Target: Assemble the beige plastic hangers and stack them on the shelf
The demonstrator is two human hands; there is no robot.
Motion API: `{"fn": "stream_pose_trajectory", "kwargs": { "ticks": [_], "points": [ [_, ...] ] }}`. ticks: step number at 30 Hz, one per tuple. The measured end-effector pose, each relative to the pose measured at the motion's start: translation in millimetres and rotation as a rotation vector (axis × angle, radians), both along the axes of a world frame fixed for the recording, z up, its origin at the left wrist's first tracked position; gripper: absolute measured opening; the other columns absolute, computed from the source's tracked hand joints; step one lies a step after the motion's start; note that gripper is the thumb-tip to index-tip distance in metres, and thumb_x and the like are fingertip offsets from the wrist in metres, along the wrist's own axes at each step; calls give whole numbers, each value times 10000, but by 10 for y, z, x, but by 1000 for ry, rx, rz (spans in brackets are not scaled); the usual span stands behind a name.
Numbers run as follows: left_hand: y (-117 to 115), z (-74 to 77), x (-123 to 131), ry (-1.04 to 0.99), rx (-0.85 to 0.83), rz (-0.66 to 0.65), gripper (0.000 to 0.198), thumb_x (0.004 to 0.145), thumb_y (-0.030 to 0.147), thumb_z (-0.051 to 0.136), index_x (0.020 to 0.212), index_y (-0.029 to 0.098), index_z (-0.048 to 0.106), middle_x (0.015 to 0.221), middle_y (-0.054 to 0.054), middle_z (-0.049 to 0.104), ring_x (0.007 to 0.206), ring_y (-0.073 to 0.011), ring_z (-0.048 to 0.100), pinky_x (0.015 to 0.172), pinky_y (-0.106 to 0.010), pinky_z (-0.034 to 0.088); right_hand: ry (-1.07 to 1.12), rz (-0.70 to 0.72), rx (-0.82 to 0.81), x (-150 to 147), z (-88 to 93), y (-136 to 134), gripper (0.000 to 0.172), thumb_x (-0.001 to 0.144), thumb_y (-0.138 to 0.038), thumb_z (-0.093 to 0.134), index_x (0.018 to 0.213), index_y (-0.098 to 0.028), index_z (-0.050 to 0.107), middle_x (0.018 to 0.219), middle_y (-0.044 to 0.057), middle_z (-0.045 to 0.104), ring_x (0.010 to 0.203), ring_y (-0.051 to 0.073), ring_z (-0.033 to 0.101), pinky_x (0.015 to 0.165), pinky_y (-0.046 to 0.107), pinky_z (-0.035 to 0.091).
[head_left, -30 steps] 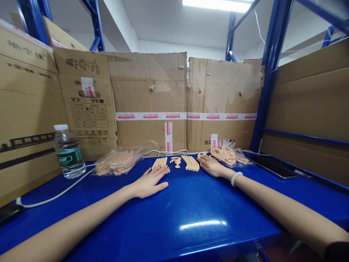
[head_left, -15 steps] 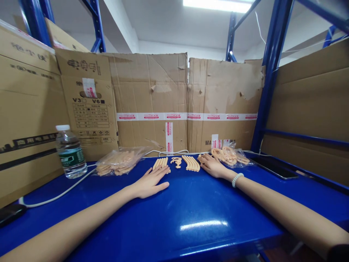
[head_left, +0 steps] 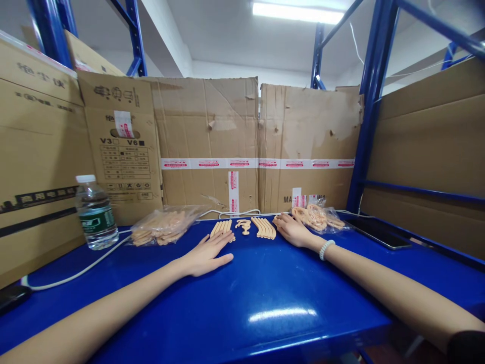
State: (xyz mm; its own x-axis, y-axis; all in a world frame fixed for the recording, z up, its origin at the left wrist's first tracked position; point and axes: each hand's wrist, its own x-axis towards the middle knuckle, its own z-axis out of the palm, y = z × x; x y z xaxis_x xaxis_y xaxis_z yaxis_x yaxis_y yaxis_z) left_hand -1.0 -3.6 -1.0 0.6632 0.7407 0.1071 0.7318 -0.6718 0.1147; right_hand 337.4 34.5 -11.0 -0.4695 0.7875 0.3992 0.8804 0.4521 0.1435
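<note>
My left hand (head_left: pixel 210 253) lies flat on the blue table with its fingers stretched, the fingertips over the near end of a row of straight beige strips (head_left: pixel 222 227). To the right of these sit small curled beige pieces (head_left: pixel 243 226) and then a row of curved beige strips (head_left: pixel 263 228). My right hand (head_left: pixel 293 230), with a pale beaded bracelet (head_left: pixel 326 249) on the wrist, rests palm down beside the curved strips. Its fingers are stretched forward over more beige pieces, mostly covered. Touching or close to that hand is a clear bag of beige ring-like pieces (head_left: pixel 316 216).
Another clear bag of beige pieces (head_left: pixel 164 226) lies left of my left hand. Beyond it stand a water bottle (head_left: pixel 96 215) and a white cable (head_left: pixel 83 275). A dark phone (head_left: pixel 379 233) lies at the right. Cardboard boxes (head_left: pixel 208 131) wall the table (head_left: pixel 265 288) at the back.
The view has shifted very slightly. Both hands stay where they were on the table, and the beige pieces have not visibly moved.
</note>
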Motion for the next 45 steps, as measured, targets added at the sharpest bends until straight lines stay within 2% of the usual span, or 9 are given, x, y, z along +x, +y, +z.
{"fn": "stream_pose_trajectory", "kwargs": {
  "ticks": [9,15,38,42,45],
  "points": [
    [-2,-6,-18,-35,18,-13,695,899,642,280,1473,253,240,1537,-75,196,1422,-282,158,1133,-536,140,28,-11,-1,-9,-12,12,353,955,-259,315,1216,-163,532,1201,153,552,1148,280,464,984,493,292],
    [-17,10,-13,-16,-5,-2,698,901,642,263,1478,250,223,1551,-61,153,1430,-283,122,1132,-550,118,45,-9,-2,-8,-16,20,329,955,-270,331,1173,-172,556,1136,142,577,1113,279,478,977,495,285],
    [3,-17,-24,-39,16,-9,665,905,620,299,1459,254,266,1547,-74,212,1423,-280,168,1130,-539,164,63,-11,-32,16,-48,70,331,936,-279,366,1164,-163,575,1176,148,562,1124,289,484,985,491,298],
    [27,-48,-28,-97,95,-26,636,907,574,350,1430,212,325,1515,-95,299,1398,-268,255,1135,-481,216,58,-10,-22,13,-40,62,345,939,-280,354,1185,-162,564,1173,154,563,1111,289,489,985,499,292],
    [65,-87,-37,-176,186,25,610,888,505,420,1385,154,383,1464,-124,390,1355,-267,345,1126,-433,273,51,-5,-19,7,-27,49,346,939,-274,350,1191,-163,559,1176,152,560,1114,288,489,975,486,302]
  ]
}}
